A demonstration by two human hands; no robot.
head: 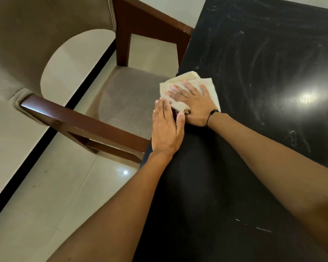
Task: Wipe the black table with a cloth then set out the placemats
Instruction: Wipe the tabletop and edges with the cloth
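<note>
Fingers of the right hand lie straight and slightly spread, pressed flat on a folded beige terry cloth; a thin black cord bracelet circles that wrist. Left hand lies flat beside it at the table's left edge, fingers straight and held together, fingertips touching the near-left corner of the cloth, thumb tip against the right hand. Neither hand curls round the cloth; both rest on top. The cloth sits on the glossy black wooden table, right at its left edge, a corner overhanging slightly. Table surface to the right and beyond the cloth shows pale streaks and smears and a bright light reflection; nearer part looks darker and more uniform, with a few short white marks near the bottom. Left of the table, close against its edge, stands a dark brown wooden armchair with grey-beige upholstered seat and curved padded back. Floor is light glossy tile with a black stripe running diagonally.
</note>
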